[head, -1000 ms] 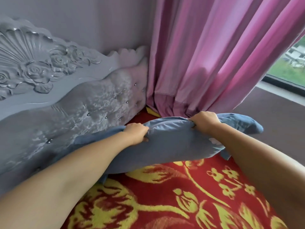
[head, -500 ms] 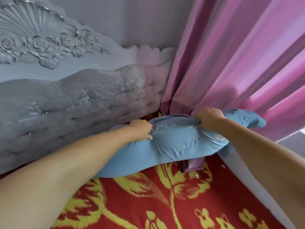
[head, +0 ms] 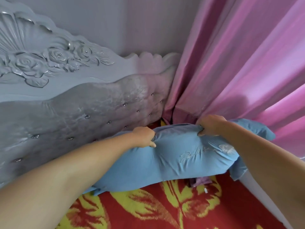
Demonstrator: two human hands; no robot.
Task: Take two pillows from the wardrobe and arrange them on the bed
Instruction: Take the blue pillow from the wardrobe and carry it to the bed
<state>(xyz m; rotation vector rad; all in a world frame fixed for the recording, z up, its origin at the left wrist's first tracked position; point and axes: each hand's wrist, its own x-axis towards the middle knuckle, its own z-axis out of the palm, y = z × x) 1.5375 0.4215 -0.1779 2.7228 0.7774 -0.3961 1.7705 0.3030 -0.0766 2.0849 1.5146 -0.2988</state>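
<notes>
Two bare forearms reach over the red-and-yellow bedspread. Left hand and right hand each clench the upper edge of the blue pillow, which sags between and below them. Beyond the knuckles stand the grey headboard and pink curtain.

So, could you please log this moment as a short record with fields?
item held: blue pillow
left hand: grip closed on the pillow's top edge
right hand: grip closed on the same edge
pillow position: at the bed's head, in front of the grey headboard
surface below: red and yellow bedcover
behind: pink curtain
second pillow: not in view
</notes>
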